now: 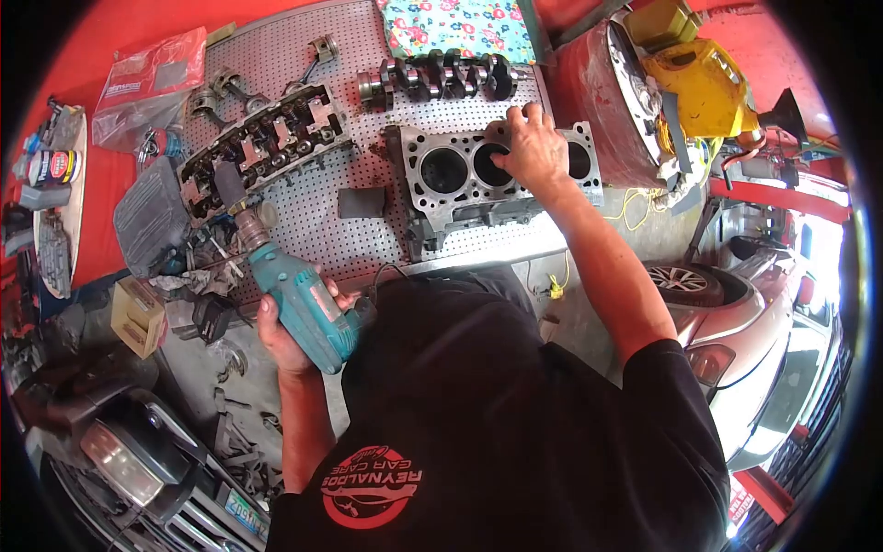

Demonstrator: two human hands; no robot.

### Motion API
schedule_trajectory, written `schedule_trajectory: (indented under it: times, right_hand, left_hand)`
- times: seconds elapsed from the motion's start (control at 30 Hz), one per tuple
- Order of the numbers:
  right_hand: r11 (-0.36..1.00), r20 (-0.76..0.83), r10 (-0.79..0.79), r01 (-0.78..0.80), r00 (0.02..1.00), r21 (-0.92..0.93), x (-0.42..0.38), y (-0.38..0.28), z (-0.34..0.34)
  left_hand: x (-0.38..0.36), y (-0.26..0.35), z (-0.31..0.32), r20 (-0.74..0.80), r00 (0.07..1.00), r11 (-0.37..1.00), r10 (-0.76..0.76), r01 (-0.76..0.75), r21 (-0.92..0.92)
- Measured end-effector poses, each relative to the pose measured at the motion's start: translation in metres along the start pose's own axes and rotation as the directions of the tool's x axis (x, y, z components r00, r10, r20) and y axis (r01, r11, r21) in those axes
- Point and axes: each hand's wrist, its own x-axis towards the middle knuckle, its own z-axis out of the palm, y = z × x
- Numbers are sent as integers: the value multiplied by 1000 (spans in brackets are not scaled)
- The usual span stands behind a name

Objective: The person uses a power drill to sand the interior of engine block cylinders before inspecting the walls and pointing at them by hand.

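A teal power drill [308, 308] is held in my left hand [287, 333], its chuck pointing up and left with a dark cylindrical attachment [229, 182] on it. My right hand [533, 149] rests on the top face of the grey engine block [437, 204], over the area between two cylinder bores, fingers bent and somewhat apart; nothing shows in it. Behind the block lies a crankshaft [441, 77]. A cylinder head [262, 147] sits to the left, near the drill's tip. Between the head and the block is a small dark square piece [361, 202].
Pistons with rods [241, 92] and a plastic bag [152, 78] lie at the back left of the perforated metal bench [313, 244]. A floral cloth [460, 28] is at the back. Right stand a large drum [602, 101] and a yellow container [704, 87]. Cars are parked on both sides.
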Motion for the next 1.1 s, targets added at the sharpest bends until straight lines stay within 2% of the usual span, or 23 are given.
schedule_trajectory:
  times: [0.07, 0.23, 0.37, 0.47, 0.67, 0.87, 1.0, 1.1]
  right_hand:
    - [993, 8, -74, 74, 997, -97, 6, 0, 6]
    - [959, 148, -152, 182, 977, -215, 20, -3, -4]
    - [933, 85, -231, 246, 969, -263, 22, 2, -14]
    - [927, 139, -233, 263, 963, -269, 23, 0, -25]
    - [925, 111, -239, 260, 965, -275, 20, 2, -26]
    - [944, 149, -173, 207, 974, -258, 18, -4, -13]
    - [955, 196, -140, 185, 971, -230, 21, 2, -9]
    - [942, 235, -157, 217, 959, -257, 24, -2, -24]
  left_hand:
    - [-2, 1, -3, -15, 1000, 1000, 9, -9, 5]
    - [-3, 3, -12, -13, 1000, 1000, 22, -23, -13]
    - [-1, 5, -17, -23, 999, 999, 27, -28, -23]
    - [1, 6, -15, -31, 999, 999, 25, -26, -22]
    - [2, 8, -15, -34, 999, 1000, 7, -8, -24]
    - [7, 9, -14, -33, 999, 1000, 4, -5, -21]
    - [5, 8, -13, -94, 996, 1000, -2, 2, 4]
    - [6, 10, -19, -66, 998, 999, -4, 2, -37]
